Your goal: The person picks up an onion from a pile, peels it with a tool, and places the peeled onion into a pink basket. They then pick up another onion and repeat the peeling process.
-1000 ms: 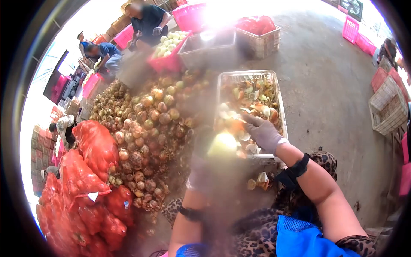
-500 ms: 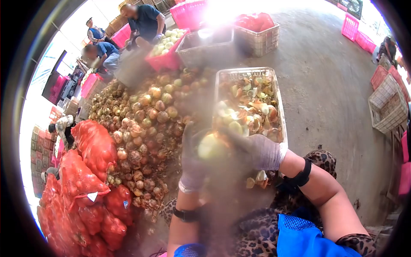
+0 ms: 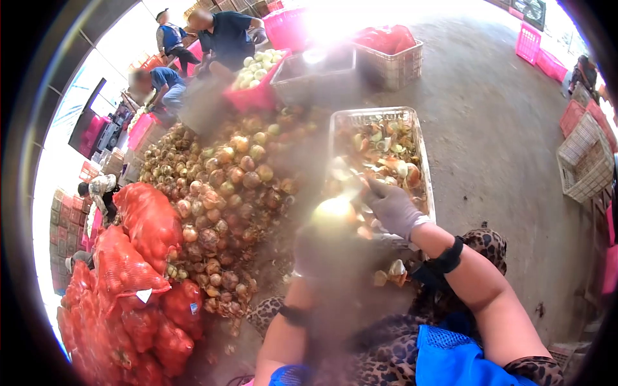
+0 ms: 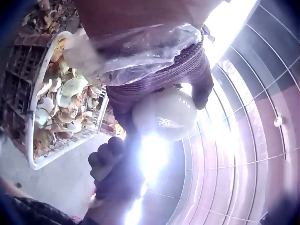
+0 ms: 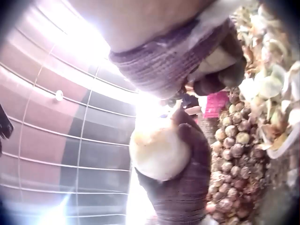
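Note:
A peeled white onion point(image 3: 335, 211) sits in my gloved left hand point(image 3: 315, 251), which a blurred patch partly hides in the head view. The right wrist view shows the left fingers and thumb curled round this onion point(image 5: 159, 150). My gloved right hand point(image 3: 396, 209) is beside it, over the near end of a white crate point(image 3: 425, 174) of onion skins point(image 3: 386, 141). Curled right fingers point(image 5: 232, 75) grip a pale object point(image 5: 215, 61) whose kind I cannot tell. From the left wrist, the onion point(image 4: 164, 115) looks smooth and bare of skin.
A large heap of unpeeled onions point(image 3: 219, 186) lies to the left, with red mesh sacks point(image 3: 122, 289) nearer me. Behind stand a pink crate point(image 3: 251, 96) of peeled onions and pale crates point(image 3: 393, 64). Several people work at the back left. Another white crate point(image 3: 586, 157) stands at right.
My right hand came in close against the onion half a second ago, and now is forward again over the crate's near end. The onion stays in my left hand. A person in the background moved rightward.

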`<move>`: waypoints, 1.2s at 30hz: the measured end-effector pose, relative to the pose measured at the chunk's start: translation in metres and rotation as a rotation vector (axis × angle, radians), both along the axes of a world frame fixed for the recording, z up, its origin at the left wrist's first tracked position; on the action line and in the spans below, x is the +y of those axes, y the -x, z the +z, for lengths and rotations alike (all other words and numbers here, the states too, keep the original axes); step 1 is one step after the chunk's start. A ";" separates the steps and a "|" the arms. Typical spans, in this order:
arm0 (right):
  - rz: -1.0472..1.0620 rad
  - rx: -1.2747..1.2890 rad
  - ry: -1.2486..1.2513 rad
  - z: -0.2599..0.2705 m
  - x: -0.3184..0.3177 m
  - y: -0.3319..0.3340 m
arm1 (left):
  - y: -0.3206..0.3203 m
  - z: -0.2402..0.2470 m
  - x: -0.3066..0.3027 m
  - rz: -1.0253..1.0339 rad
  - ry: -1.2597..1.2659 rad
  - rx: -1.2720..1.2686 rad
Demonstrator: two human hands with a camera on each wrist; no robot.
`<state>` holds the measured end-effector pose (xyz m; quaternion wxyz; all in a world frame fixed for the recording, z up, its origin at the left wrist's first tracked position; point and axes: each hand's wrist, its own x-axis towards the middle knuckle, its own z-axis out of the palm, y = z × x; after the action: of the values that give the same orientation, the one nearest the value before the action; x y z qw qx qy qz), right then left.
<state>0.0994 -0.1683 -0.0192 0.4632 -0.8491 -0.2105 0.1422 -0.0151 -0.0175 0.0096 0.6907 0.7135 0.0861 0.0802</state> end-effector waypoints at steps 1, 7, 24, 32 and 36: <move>-0.024 -0.029 0.088 0.006 -0.001 0.000 | 0.000 0.013 -0.005 0.017 -0.132 0.011; 0.152 -0.431 -0.161 0.025 0.005 0.028 | -0.010 0.008 -0.001 0.103 0.219 -0.129; 0.243 -0.479 -0.334 0.006 0.015 0.012 | -0.026 -0.028 0.022 -0.183 1.170 -0.132; -0.133 1.047 -1.201 0.033 -0.003 -0.001 | -0.014 0.003 0.004 -0.077 0.957 0.041; -0.453 0.648 -0.570 0.059 -0.039 -0.047 | -0.008 0.047 -0.016 0.107 0.797 -0.046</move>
<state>0.1468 -0.2070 0.0395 0.7382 -0.6249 0.1041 0.2317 -0.0073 -0.0337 0.0561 0.9099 0.3822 0.1321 0.0923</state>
